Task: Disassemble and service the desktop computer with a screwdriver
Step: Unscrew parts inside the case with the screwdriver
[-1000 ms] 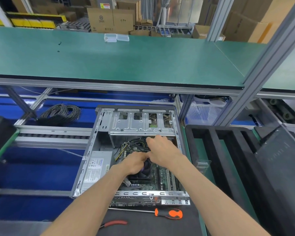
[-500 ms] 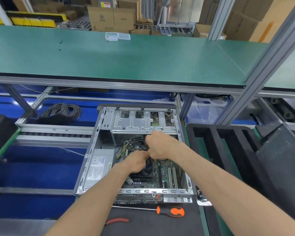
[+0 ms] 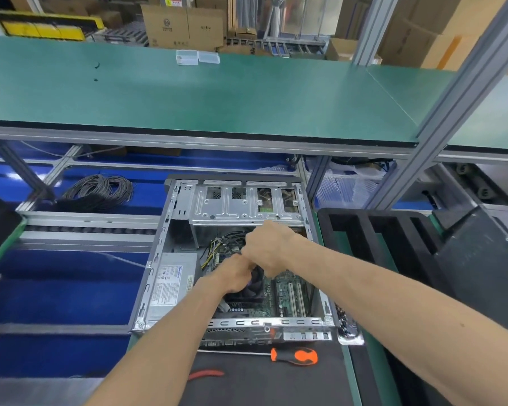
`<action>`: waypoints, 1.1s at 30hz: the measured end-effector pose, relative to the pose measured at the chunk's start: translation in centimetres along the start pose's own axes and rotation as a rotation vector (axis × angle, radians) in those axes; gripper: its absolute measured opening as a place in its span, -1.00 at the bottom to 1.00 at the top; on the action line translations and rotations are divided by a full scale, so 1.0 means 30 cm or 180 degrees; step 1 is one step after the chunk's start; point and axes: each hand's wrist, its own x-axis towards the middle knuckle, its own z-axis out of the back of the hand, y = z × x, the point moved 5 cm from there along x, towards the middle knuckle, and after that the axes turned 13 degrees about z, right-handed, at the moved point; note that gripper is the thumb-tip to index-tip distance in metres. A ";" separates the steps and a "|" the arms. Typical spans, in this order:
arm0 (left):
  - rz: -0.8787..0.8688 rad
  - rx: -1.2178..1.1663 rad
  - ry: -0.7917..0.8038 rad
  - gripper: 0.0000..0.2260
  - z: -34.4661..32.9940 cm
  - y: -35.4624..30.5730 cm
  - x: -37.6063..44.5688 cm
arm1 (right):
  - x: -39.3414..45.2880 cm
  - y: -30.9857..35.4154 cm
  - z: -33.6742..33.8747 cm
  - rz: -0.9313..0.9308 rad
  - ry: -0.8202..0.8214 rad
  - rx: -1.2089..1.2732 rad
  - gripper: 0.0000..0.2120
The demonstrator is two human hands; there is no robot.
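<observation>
A coil of dark cable [image 3: 99,193] lies at the left on a blue lower shelf. Right of it, in the middle, an open desktop computer case [image 3: 159,259] sits on its side under a long green workbench [image 3: 188,98]. Inside the case at the left is a grey power supply [image 3: 170,288] with a white label whose print is too small to read. The left hand [image 3: 235,275] reaches in with fingers curled down over the black cooler fan [image 3: 252,288]; what it grips is hidden. The right hand [image 3: 266,249], touching it from above, is closed into a fist near the cable bundle [image 3: 229,240]; I cannot tell what it pinches. In front of the case lie red-handled pliers [image 3: 206,374] and an orange-and-black screwdriver [image 3: 294,356], untouched. Black foam trays [image 3: 364,244] stand at the right. Cardboard boxes [image 3: 185,24] behind carry unreadable marks.
</observation>
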 end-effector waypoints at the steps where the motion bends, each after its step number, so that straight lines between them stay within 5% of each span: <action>1: -0.0015 -0.0021 -0.0013 -0.84 0.002 -0.002 -0.002 | 0.000 -0.008 0.006 -0.0118 -0.0051 0.0090 -0.86; 6: -0.0035 0.0001 -0.0073 -0.77 0.013 -0.006 -0.009 | -0.029 -0.084 -0.041 -0.1182 0.0311 0.2325 -0.82; 9: 0.0016 -0.0082 -0.0189 -0.80 0.011 -0.010 -0.011 | 0.000 -0.037 0.001 -0.0671 0.0274 0.1311 -0.91; 12: -0.0100 -0.0689 -0.0462 -0.76 0.019 -0.037 -0.017 | 0.037 0.057 0.053 0.0112 0.0010 -0.0014 -0.77; 14: -0.0044 -0.0568 -0.0387 -0.76 0.024 -0.034 -0.022 | 0.025 0.032 0.061 0.0033 -0.0275 0.0305 -0.76; 18: -0.0076 0.0211 -0.0023 -0.53 0.014 -0.007 -0.010 | -0.024 -0.086 0.010 -0.1027 -0.0778 0.1796 -0.64; 20: -0.0116 0.0306 -0.0046 -0.49 0.020 -0.019 -0.015 | -0.028 -0.094 -0.007 -0.1226 -0.0749 0.1835 -0.71; 25: -0.0049 0.0332 -0.0095 -0.63 0.016 -0.011 -0.007 | -0.038 -0.060 -0.006 -0.0814 -0.0780 0.1489 -0.68; 28: -0.0076 0.0275 -0.0068 -0.51 0.021 -0.022 -0.013 | -0.065 -0.063 -0.010 -0.0690 -0.0870 0.1335 -0.66; 31: -0.0130 0.0256 -0.0013 -0.49 0.024 -0.022 -0.018 | -0.089 -0.073 -0.015 -0.0556 -0.0900 0.1499 -0.86; 33: -0.0123 0.0280 -0.0014 -0.60 0.021 -0.024 -0.018 | -0.092 -0.048 -0.022 -0.0435 -0.0982 0.1727 -0.74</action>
